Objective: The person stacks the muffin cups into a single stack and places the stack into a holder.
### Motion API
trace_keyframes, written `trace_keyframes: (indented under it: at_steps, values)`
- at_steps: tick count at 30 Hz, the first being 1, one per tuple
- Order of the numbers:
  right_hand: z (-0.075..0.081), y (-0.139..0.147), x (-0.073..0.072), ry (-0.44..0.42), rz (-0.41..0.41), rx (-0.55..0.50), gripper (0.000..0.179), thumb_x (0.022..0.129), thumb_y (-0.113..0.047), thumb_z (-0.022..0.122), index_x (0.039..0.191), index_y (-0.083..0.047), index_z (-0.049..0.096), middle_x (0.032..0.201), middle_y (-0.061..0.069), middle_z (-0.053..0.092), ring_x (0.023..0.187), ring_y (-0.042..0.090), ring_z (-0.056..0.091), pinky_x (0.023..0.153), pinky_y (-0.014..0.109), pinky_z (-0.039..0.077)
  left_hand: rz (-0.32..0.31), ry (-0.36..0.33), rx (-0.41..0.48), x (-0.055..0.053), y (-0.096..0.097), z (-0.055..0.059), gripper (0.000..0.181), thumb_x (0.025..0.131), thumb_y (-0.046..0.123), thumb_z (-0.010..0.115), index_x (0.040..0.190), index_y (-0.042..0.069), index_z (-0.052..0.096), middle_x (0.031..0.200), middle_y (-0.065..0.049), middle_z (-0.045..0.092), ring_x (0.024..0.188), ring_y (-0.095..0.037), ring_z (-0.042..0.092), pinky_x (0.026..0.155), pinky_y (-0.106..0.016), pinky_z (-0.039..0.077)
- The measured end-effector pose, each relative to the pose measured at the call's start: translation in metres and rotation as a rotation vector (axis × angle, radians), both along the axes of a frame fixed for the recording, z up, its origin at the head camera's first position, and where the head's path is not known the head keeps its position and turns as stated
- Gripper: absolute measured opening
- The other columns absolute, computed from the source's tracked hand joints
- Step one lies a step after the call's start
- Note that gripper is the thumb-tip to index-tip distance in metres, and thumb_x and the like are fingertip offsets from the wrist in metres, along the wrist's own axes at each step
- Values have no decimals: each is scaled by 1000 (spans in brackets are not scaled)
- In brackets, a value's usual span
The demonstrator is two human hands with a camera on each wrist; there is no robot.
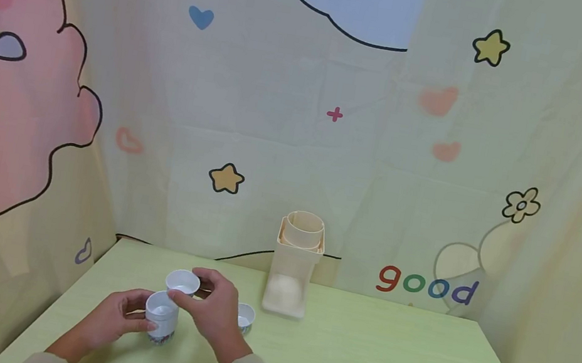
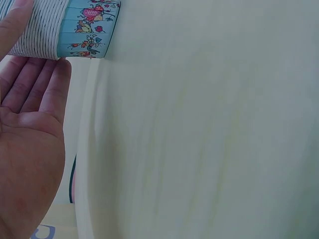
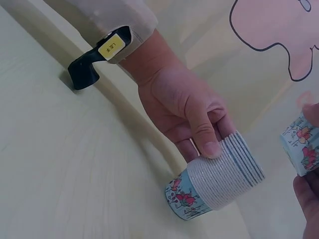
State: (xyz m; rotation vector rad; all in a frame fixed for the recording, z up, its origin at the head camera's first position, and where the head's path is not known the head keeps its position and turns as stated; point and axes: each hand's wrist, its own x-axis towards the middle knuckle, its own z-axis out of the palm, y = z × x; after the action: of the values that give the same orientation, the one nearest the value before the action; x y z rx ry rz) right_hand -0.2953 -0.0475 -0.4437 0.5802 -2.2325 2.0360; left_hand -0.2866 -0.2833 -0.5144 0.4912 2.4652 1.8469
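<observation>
My left hand (image 1: 110, 319) grips a stack of nested paper cups (image 1: 162, 325). In the right wrist view the many white rims of the stack (image 3: 227, 172) show above one light blue, flower-printed cup wall. The left thumb lies along one side, with the fingers (image 2: 52, 92) on the other. Just above and right of the stack, my right hand (image 1: 218, 309) pinches a separate paper cup (image 1: 182, 282) with the same floral print. That cup (image 3: 304, 147) is apart from the stack in the right wrist view. Partly hidden behind my right hand, another paper cup (image 1: 246, 317) stands on the table.
A beige cup dispenser (image 1: 290, 273) with a round tube on top stands at the table's back edge, right of the cups. The pale green table (image 1: 382, 361) meets a printed curtain (image 1: 291, 105) at the back and sides.
</observation>
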Motion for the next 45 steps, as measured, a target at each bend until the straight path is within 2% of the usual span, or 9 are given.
trace_keyframes:
  at_steps: [8,17,27,30,34,45]
  values:
    - [-6,-15,-1,-36,10,24,51,78,-22,91,121,-6,70,106,-2,76,95,7,72,86,20,60,-19,3,16,0,-1,0,65,87,14,83,137,-14,51,135,-33,59,107,5,65,95,-23,59]
    - [-17,-25,-4,-56,-26,47,48,75,-21,93,116,-10,73,102,-5,76,93,6,72,86,23,61,-21,-9,17,2,1,2,65,87,13,82,137,-13,52,136,-32,59,108,5,64,96,-23,58]
    - [-22,-27,-1,-95,-13,62,46,75,-22,93,115,-12,73,101,-6,76,94,5,71,86,20,59,-2,-37,16,2,1,3,67,85,16,84,139,-11,52,139,-32,57,119,-20,67,97,-29,59]
    - [-23,-28,-1,-96,-14,75,45,74,-22,94,114,-13,73,101,-7,76,93,4,70,86,19,59,-1,-32,15,2,1,3,67,86,16,84,138,-10,53,138,-31,58,118,-17,67,97,-29,59]
    - [-27,-28,-1,-99,-19,89,46,73,-21,94,113,-13,73,102,-8,75,94,4,70,85,20,59,3,-34,5,1,1,2,65,86,17,84,137,-10,55,135,-29,60,112,-5,67,97,-27,59]
    - [-33,-26,2,-95,-3,113,48,73,-16,94,115,-8,73,106,-2,76,97,8,70,86,24,60,-15,-13,19,1,1,3,62,87,14,82,136,-11,54,136,-32,59,109,4,63,97,-25,58]
